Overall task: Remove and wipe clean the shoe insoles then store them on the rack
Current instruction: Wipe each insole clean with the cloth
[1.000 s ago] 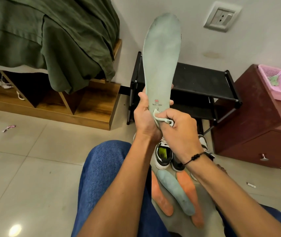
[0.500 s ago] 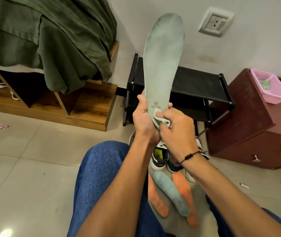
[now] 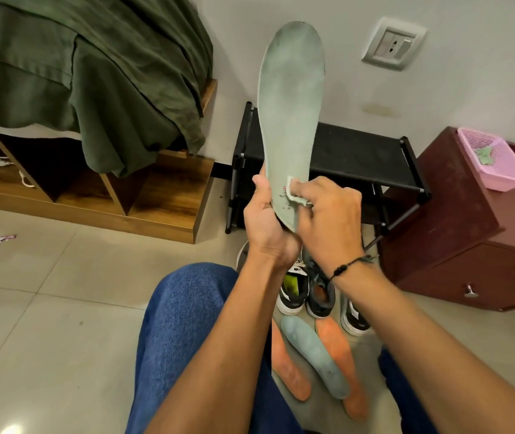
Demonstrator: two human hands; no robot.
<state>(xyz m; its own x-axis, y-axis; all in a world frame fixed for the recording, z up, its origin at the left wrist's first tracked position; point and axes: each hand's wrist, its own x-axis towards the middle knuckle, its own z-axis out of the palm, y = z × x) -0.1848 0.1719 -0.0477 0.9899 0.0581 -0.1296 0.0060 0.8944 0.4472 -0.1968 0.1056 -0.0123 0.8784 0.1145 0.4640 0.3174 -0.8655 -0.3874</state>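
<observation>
The right hand (image 3: 328, 217), pinching the white wipe (image 3: 293, 192), has slid up from the heel, just above the left hand (image 3: 265, 220) gripping the upright insole (image 3: 290, 120). Wiping is under way; the rack (image 3: 359, 155) waits behind.

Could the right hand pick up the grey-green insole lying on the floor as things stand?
Probably not at once: the right hand pinches a small cloth against the raised insole. The floor insole itself lies uncovered between two orange insoles, with nothing on top of it.
</observation>
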